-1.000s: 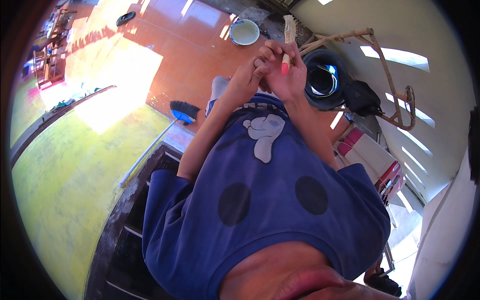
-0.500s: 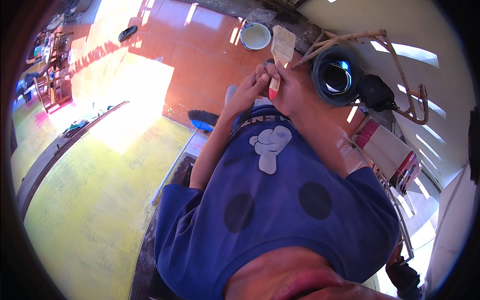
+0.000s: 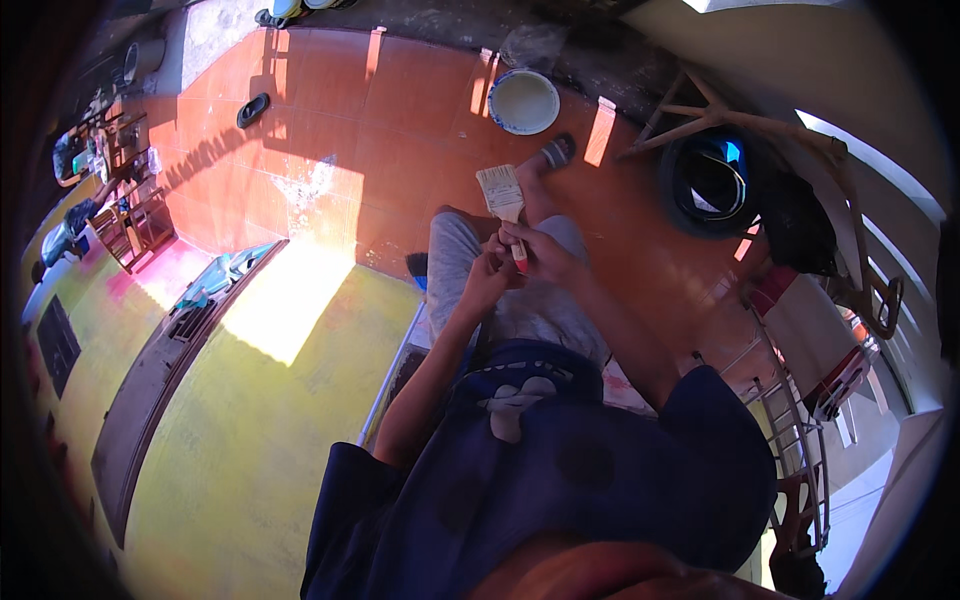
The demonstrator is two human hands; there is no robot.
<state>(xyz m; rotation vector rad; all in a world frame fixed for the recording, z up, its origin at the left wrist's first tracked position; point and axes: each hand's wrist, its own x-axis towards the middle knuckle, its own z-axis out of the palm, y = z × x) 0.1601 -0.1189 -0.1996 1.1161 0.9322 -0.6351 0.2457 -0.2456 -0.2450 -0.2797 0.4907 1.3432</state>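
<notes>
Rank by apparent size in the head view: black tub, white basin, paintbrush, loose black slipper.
1. black tub
2. white basin and paintbrush: too close to rank; brush longer, basin wider
3. loose black slipper

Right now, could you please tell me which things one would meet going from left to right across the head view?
Wooden chair, dark slipper, broom head, paintbrush, dark round tub.

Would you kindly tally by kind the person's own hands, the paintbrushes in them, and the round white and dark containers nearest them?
Hands: 2 (left hand, right hand)
Paintbrush: 1
White container: 1
Dark container: 1
Total: 5
</notes>
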